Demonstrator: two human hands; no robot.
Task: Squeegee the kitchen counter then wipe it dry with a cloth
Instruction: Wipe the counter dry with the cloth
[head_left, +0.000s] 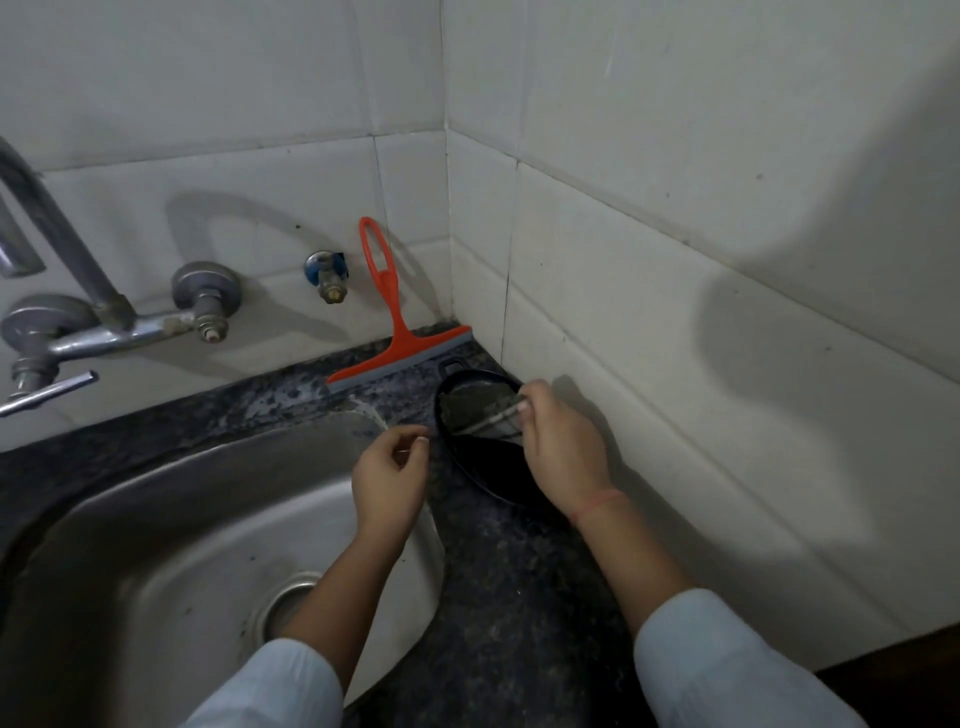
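Two hands, both mine, work at the corner of a dark speckled surface beside a steel sink.

Item: squeegee, orange with a grey blade. Untouched. The blade rests on the wet surface and the loop handle leans on the tiled wall. I judge it is parked there to be within reach. Squeegeeing is not yet begun.

Item: black dish, oval, in the corner, just in front of the blade's right end. It sits on the strip the blade must cross, so I judge it has to be moved first.

Item: right hand. Its fingers pinch one end of a pale strip lying across the dish's greyish-green contents.

Item: left hand, over the sink's rim, just left of the dish. Fingers loosely curled, nothing visible in them. Likely placed to steady or take the dish.

Item: pale wet patch on the surface beside the blade's left end.

Unclear: what the strip is, and whether the dish's contents are a pad, mesh or cloth. I can identify no drying cloth for certain. The tap has its spout cut off at the left edge. The near end of the surface runs out of frame.
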